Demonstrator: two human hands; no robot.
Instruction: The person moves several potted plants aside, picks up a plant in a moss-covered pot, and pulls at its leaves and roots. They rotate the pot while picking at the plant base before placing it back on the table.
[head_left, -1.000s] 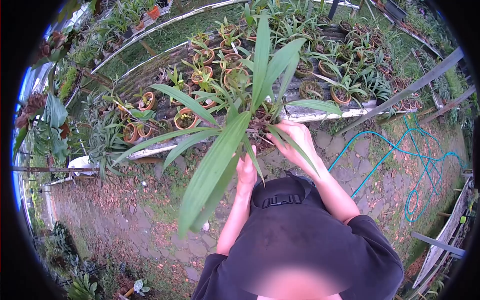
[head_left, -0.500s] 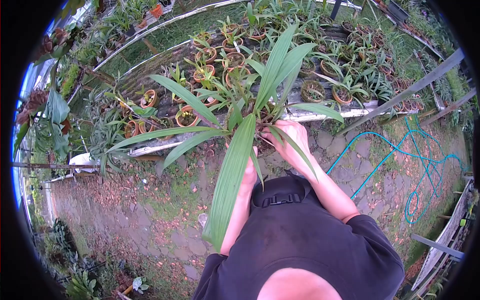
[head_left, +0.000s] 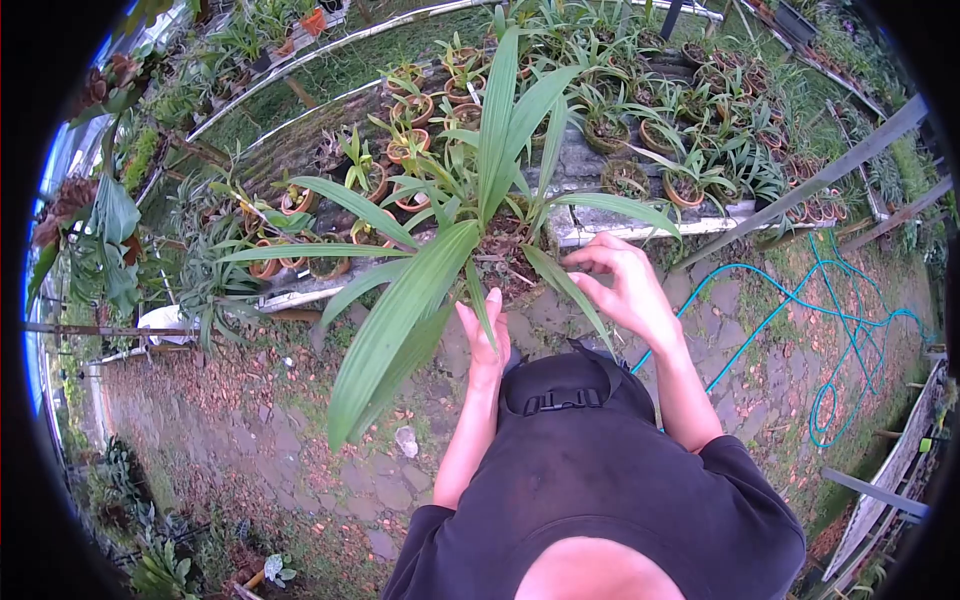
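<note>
A large plant with long, ribbed green leaves (head_left: 405,325) stands in front of me at the near edge of the bench. Brown growing material (head_left: 505,255) shows at its base. My left hand (head_left: 484,335) is upright at the near side of the base, partly behind a narrow leaf; whether it supports the plant is hidden. To the right of the base, my right hand (head_left: 620,285) is held off the plant, its fingers curved and apart with nothing visible between them.
Small potted plants (head_left: 685,190) crowd the bench, whose pale edge (head_left: 650,228) runs beyond my hands. A teal hose (head_left: 765,330) lies looped on the stone ground at right. A grey metal bar (head_left: 830,175) slants across the right side.
My right hand has moved right, away from the plant's base, and its fingers have opened. The plant's leaves have swung left, uncovering the base and more of my left hand.
</note>
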